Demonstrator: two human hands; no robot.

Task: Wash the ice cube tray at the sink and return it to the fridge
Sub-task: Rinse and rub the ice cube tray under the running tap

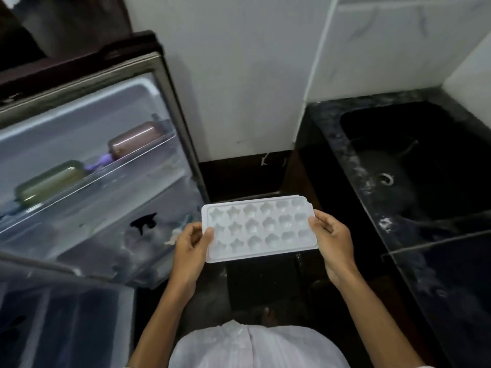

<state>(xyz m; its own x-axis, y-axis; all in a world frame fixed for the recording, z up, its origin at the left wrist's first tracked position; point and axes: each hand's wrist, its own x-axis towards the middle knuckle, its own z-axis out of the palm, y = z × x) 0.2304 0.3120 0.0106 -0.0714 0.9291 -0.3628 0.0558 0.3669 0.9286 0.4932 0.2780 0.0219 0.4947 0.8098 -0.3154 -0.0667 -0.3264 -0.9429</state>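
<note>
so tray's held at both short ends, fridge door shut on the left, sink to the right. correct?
Not quite. The fridge door is open, not shut: the head view shows its inner shelf with bottles. The rest stands: the left hand and right hand hold the tray at its short ends, and the sink is to the right.

Dim, soft-focus wide-angle view, edges bowed, black sink (414,166) underexposed.

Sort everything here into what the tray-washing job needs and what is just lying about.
Job: ice cube tray, held at its ends by the left hand and right hand; sink; open fridge.

Lying about: brown bottle, green bottle and a small purple thing on the fridge shelf; black spray trigger below.
</note>
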